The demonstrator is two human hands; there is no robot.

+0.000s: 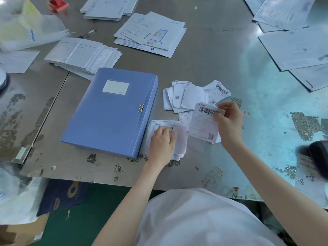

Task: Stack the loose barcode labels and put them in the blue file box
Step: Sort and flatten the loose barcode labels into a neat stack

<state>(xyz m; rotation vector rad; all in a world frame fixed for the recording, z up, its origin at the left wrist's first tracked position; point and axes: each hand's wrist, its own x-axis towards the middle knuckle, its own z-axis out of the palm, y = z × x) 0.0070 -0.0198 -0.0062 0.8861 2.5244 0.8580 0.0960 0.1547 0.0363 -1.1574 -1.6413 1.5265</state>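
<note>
While left hand point(162, 142) rests flat on label stack point(182, 137) beside closed blue file box point(110, 114), grip holding nothing, right hand point(229, 121) grip pinches one barcode label point(202, 123), loose labels point(191, 96) behind on worktop point(213, 55)

The blue file box point(110, 110) lies shut on the desk point(221, 55). Just right of it the way is crowded: loose labels point(188, 96), a stack point(182, 139) under the left hand point(162, 142), the right hand point(229, 121) pinching a label point(202, 123). Behind it an envelope pile point(83, 55) sits close. Left, in front and far right of it, bare desk.
</note>
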